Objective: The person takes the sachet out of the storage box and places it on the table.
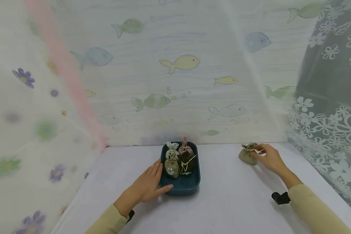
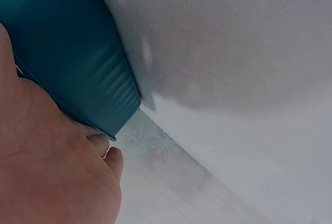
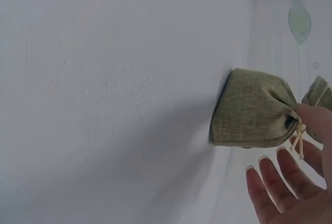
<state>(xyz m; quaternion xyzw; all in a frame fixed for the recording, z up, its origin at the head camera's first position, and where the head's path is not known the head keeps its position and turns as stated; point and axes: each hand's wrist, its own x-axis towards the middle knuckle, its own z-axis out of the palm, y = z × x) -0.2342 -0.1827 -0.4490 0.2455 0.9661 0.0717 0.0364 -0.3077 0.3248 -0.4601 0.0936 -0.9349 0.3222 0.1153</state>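
Observation:
A dark blue plastic basin stands at the middle of the white table, holding several small drawstring pouches. Inside it are a white pouch, a pink pouch, a dark brown pouch and a tan pouch with a white flower. My left hand rests against the basin's left side with fingers straight; its palm shows beside the basin wall in the left wrist view. On the right, my right hand pinches the gathered neck of an olive-green pouch, whose bottom is at the tabletop.
The white table ends at a hanging sheet with drawn fish behind. A flowered curtain borders the left, a sheer lace curtain the right. A black device sits at the right wrist.

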